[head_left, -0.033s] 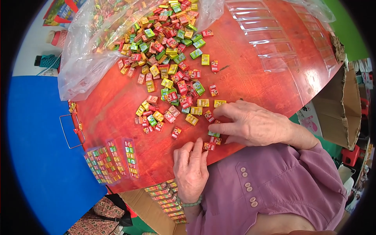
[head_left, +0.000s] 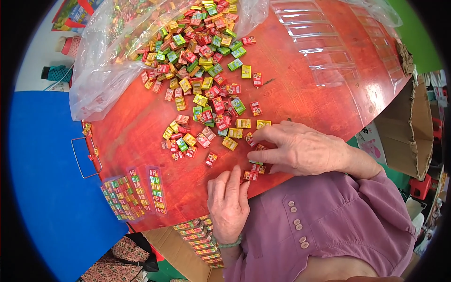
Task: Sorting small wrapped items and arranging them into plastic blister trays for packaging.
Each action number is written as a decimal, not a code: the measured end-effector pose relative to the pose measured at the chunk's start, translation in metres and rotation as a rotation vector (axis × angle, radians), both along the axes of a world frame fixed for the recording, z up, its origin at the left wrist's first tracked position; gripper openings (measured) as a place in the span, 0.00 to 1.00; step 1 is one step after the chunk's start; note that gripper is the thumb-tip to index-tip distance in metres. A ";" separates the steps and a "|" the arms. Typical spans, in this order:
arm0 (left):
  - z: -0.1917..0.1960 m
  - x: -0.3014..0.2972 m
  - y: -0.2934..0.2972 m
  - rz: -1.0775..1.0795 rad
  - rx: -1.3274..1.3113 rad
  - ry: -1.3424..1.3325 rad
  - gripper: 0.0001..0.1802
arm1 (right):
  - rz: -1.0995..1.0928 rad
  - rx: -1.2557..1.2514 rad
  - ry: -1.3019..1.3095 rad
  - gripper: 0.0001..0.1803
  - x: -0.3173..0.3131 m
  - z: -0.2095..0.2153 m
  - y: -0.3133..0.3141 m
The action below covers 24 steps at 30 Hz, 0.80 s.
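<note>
Your left hand (head_left: pixel 229 202) lies palm-down at the near edge of the red tabletop (head_left: pixel 300 80), fingers loosely together, tips touching a small red box (head_left: pixel 250 176). Can't tell if it's pinched or just touched.

Your right hand (head_left: pixel 296 149) rests flat just beyond it, fingers stretched toward your left, narrow spread. Index tip sits at a small box (head_left: pixel 250 139) on the pile's near fringe; more little boxes (head_left: pixel 258 166) peek out under the fingers. Whether any is actually gripped: can't tell.

Main heap of small boxes (head_left: pixel 202 70), red, yellow, green & orange, spreads from mid-tabletop to the far side, spilling out of a clear plastic bag (head_left: pixel 101 80) that's open on the far left. A lone red box (head_left: pixel 211 159) lies apart from the heap, near your left fingertips.

Filled clear trays (head_left: pixel 134 190), boxes lined up in rows, sit at the near-left edge of the tabletop. Empty clear trays (head_left: pixel 324 47) lie on the far right. More filled strips (head_left: pixel 199 239) are stacked in a cardboard carton below the edge, beside your left wrist, w/ a green bead bracelet (head_left: pixel 229 244) on it. A cardboard box (head_left: pixel 406 136) stands off to your right.
</note>
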<state>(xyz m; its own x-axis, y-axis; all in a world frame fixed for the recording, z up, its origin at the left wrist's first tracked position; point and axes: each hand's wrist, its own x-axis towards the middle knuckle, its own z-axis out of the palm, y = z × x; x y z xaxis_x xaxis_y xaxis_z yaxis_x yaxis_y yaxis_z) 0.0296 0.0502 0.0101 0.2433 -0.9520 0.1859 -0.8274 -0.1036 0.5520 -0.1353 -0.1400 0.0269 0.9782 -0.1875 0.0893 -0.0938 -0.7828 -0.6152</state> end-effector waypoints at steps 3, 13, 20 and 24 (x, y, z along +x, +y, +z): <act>-0.004 -0.002 0.002 0.067 -0.040 0.071 0.27 | 0.047 0.031 -0.009 0.23 0.008 -0.002 -0.001; -0.004 -0.001 0.001 0.032 -0.052 0.023 0.30 | 0.040 -0.009 -0.121 0.12 0.013 -0.016 0.004; 0.010 0.008 0.012 0.022 0.142 0.141 0.25 | 0.053 -0.101 -0.080 0.15 0.009 -0.017 0.008; 0.006 0.006 0.013 0.066 0.142 0.117 0.23 | 0.045 -0.127 -0.089 0.16 0.008 -0.019 0.010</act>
